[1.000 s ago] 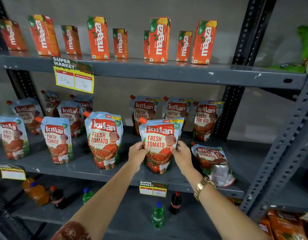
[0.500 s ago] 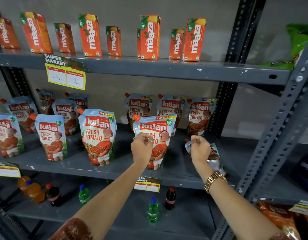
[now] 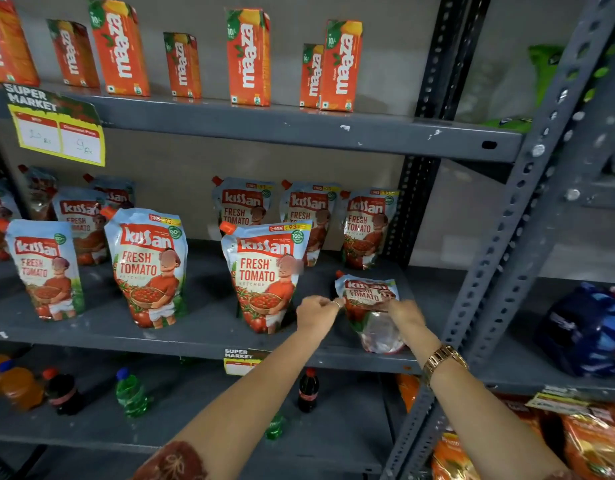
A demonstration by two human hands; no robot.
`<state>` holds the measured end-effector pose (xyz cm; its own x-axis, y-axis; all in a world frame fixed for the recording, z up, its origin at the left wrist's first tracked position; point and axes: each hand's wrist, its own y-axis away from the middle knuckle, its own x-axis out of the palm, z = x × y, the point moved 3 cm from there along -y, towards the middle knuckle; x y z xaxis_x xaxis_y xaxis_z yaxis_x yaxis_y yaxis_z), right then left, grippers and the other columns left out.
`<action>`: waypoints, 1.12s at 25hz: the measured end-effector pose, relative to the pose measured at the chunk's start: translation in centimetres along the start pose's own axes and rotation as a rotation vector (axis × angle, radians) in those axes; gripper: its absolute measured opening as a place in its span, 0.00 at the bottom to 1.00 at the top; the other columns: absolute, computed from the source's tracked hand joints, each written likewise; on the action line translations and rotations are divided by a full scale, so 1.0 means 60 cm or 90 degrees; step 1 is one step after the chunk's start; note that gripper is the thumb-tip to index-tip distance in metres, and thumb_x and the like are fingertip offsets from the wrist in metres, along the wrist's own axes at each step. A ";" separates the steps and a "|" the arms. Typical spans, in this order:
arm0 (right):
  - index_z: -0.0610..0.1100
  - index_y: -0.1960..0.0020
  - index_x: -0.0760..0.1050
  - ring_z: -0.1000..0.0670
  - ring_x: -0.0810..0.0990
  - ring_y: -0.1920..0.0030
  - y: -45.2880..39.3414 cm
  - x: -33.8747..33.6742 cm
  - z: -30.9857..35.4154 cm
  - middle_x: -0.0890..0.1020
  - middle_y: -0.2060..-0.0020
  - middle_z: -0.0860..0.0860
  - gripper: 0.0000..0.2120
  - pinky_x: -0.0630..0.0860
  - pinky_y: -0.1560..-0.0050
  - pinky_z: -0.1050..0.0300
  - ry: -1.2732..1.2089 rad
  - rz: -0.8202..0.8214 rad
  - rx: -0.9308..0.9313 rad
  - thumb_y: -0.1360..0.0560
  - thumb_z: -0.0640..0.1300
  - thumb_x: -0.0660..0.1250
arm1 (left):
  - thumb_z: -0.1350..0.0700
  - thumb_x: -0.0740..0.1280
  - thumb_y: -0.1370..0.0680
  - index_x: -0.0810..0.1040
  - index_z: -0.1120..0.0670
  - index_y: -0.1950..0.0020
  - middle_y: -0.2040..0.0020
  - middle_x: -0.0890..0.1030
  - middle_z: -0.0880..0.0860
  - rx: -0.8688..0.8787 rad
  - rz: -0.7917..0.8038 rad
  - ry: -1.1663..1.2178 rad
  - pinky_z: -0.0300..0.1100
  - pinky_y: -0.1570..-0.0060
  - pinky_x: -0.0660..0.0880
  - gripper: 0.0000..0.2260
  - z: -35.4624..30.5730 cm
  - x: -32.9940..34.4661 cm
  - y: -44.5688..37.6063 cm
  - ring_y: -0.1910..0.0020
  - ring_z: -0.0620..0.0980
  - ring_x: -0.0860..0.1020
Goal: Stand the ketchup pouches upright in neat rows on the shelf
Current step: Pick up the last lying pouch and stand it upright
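Fallen pouch (image 3: 370, 308), lying right of the upright front pouch (image 3: 264, 275), is pinched by left hand (image 3: 316, 311) and right hand (image 3: 404, 315).

I'm seeing even, dimmish overhead light, soft shadows under the shelf (image 3: 209, 332). Wide-angle bend along the right upright (image 3: 527, 188). Left edge pouches (image 3: 44, 268) blurred; price tag (image 3: 58, 133) smeared.

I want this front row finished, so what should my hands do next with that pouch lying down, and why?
Probably grip the flat ketchup pouch with both hands and tip it upright; it alone lies down, right of the standing front pouch.
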<state>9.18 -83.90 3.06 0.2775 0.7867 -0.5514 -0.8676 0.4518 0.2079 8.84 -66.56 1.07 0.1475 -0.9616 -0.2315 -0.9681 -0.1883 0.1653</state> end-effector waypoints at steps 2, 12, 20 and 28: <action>0.33 0.41 0.75 0.41 0.81 0.50 -0.008 -0.001 -0.007 0.81 0.46 0.39 0.18 0.80 0.52 0.53 -0.034 0.045 0.034 0.26 0.44 0.63 | 0.48 0.70 0.28 0.70 0.52 0.71 0.66 0.76 0.53 -0.074 0.046 0.024 0.51 0.45 0.78 0.16 0.005 0.028 0.006 0.59 0.54 0.77; 0.40 0.63 0.74 0.40 0.82 0.53 -0.017 -0.007 -0.033 0.83 0.59 0.41 0.05 0.80 0.45 0.46 -0.094 0.121 0.100 0.34 0.39 0.70 | 0.61 0.69 0.30 0.73 0.57 0.41 0.43 0.79 0.59 -0.285 0.283 0.093 0.50 0.50 0.79 0.18 0.002 0.043 -0.008 0.44 0.57 0.78; 0.34 0.51 0.75 0.43 0.78 0.56 -0.021 0.017 -0.042 0.78 0.65 0.44 0.05 0.77 0.55 0.52 -0.211 0.130 0.149 0.27 0.34 0.66 | 0.63 0.65 0.28 0.76 0.60 0.42 0.45 0.81 0.60 -0.245 0.189 0.051 0.51 0.51 0.80 0.14 0.015 0.062 -0.029 0.48 0.58 0.80; 0.39 0.50 0.79 0.42 0.83 0.55 0.001 -0.013 -0.001 0.84 0.53 0.41 0.09 0.81 0.54 0.48 -0.313 -0.127 -0.051 0.23 0.38 0.61 | 0.73 0.57 0.26 0.79 0.58 0.42 0.50 0.79 0.54 -0.072 0.144 0.178 0.47 0.46 0.75 0.19 -0.051 0.081 -0.011 0.48 0.52 0.77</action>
<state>8.89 -84.48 3.47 0.5844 0.8016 -0.1260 -0.8016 0.5944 0.0642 10.83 -71.74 2.77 -0.0027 -0.9958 0.0917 -0.9565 0.0293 0.2901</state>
